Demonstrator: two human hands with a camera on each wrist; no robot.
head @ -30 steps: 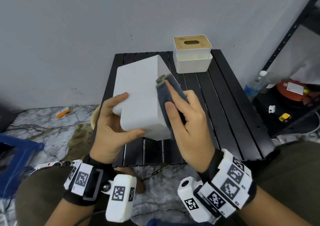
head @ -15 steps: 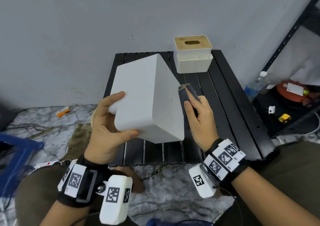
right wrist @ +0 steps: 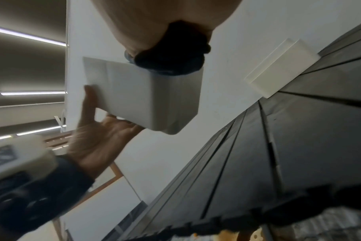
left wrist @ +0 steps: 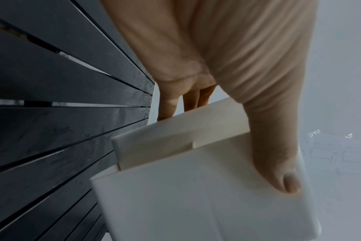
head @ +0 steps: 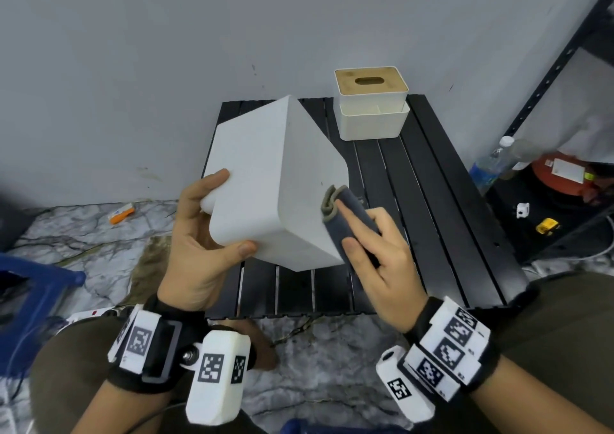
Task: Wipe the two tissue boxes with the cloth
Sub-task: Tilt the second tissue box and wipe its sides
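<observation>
A plain white tissue box [head: 265, 181] is held tilted above the black slatted table [head: 448, 234]. My left hand [head: 202, 234] grips its near left corner, thumb [left wrist: 278, 163] on the end face and fingers behind it. My right hand [head: 375, 247] holds a folded dark grey cloth [head: 345, 214] and presses it against the box's right side near the lower corner. In the right wrist view the cloth [right wrist: 171, 60] sits on the box [right wrist: 146, 97]. A second white box with a wooden lid [head: 370, 101] stands at the table's far edge.
A grey wall rises right behind the table. A black metal shelf [head: 564, 68] stands at the right, with a plastic bottle [head: 491, 164] and a red object [head: 564, 174] beside it. The marbled floor holds a blue stool [head: 30, 294] at left and an orange item [head: 121, 212].
My right hand slid the cloth off the box's side toward the right, then came back onto the right face near the lower corner. My left hand tilted the box slightly.
</observation>
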